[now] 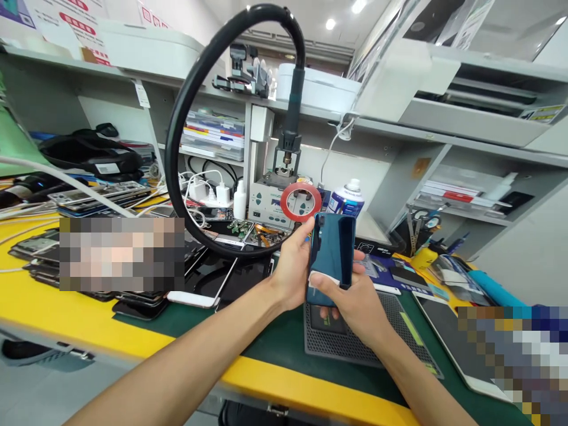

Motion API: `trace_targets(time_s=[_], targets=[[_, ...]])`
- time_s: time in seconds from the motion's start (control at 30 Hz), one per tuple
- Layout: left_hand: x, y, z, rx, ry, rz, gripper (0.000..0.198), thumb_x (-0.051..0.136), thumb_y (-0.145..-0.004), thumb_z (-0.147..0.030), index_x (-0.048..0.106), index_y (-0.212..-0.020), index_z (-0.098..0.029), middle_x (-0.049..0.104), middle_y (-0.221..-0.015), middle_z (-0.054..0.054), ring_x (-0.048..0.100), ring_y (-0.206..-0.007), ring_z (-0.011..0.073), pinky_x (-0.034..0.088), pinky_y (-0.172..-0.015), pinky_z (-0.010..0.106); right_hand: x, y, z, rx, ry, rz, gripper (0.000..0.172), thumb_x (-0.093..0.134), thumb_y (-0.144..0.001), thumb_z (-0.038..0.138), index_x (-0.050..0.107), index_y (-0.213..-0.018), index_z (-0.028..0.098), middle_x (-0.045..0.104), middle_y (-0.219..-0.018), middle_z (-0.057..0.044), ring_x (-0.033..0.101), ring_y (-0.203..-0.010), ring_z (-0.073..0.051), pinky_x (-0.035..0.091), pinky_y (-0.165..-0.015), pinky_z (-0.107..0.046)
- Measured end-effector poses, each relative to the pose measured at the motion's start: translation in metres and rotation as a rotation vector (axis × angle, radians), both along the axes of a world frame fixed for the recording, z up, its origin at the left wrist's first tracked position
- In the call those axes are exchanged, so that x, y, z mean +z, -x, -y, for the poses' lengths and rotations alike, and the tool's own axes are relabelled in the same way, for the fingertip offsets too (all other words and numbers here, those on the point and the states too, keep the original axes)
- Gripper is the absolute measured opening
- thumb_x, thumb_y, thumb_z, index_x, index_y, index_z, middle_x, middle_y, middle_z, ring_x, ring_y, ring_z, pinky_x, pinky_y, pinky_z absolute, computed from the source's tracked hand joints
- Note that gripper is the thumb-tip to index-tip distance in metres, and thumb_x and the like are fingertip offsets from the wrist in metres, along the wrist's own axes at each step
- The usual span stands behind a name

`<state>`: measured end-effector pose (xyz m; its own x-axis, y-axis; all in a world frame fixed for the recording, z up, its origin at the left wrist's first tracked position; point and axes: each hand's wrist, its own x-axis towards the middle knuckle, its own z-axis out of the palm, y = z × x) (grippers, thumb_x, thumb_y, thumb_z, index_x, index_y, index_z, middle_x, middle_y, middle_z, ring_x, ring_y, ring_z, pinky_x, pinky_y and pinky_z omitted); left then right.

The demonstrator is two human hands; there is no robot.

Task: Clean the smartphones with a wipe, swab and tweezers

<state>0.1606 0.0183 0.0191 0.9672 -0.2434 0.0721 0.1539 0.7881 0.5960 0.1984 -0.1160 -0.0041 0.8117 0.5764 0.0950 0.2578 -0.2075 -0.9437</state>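
A dark blue smartphone (332, 248) is held upright above the bench, its glossy back and camera corner turned towards me. My left hand (290, 272) grips its left edge, with the thumb along the upper side. My right hand (361, 305) clasps the lower right part, fingers behind the phone and thumb across the back. Under that thumb lies a small white piece (323, 277), too little shown to name. Below the hands, a grey perforated mat (326, 346) rests on the green work mat (275, 340).
A thick black hose (174, 130) loops over the bench from a rework station (264, 204). A red tape roll (286, 201) and a spray can (344, 202) stand behind the phone. Tablets (457, 340) lie at the right; stacked phone parts (42, 242) at the left. Shelves run above.
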Motion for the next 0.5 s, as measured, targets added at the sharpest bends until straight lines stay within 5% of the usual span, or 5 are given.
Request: trace_targets(time_s=[0.2,0.37,0.5], targets=[[-0.003,0.000,-0.003,0.043,0.040,0.036,0.051,0.051,-0.086,-0.055,0.071,-0.109,-0.014,0.075,-0.083,0.013,0.072,-0.083,0.0330,0.057,-0.072,0.041,-0.004,-0.002,0.001,0.062,0.060,-0.027,0.038,0.075,-0.073,0.049,0.061,-0.087,0.017,0.064,-0.055,-0.001,0.061,-0.045,-0.016,0.043,-0.037,-0.022],[-0.003,0.000,0.003,0.100,0.008,0.053,0.051,0.050,-0.088,-0.055,0.071,-0.107,-0.013,0.074,-0.079,0.012,0.072,-0.081,0.0314,0.057,-0.074,0.040,0.001,-0.001,-0.003,-0.021,0.051,-0.021,0.047,0.079,-0.067,0.048,0.063,-0.099,0.017,0.070,-0.072,-0.004,0.066,-0.057,-0.021,0.046,-0.039,-0.024],[0.002,0.002,0.009,0.187,0.003,0.071,0.040,0.052,-0.090,-0.045,0.071,-0.107,-0.014,0.074,-0.078,0.009,0.072,-0.082,0.0288,0.056,-0.078,0.038,0.003,0.000,-0.005,-0.111,-0.047,0.073,0.056,0.081,-0.065,0.047,0.061,-0.109,0.017,0.072,-0.089,-0.007,0.068,-0.079,-0.025,0.057,-0.059,-0.032]])
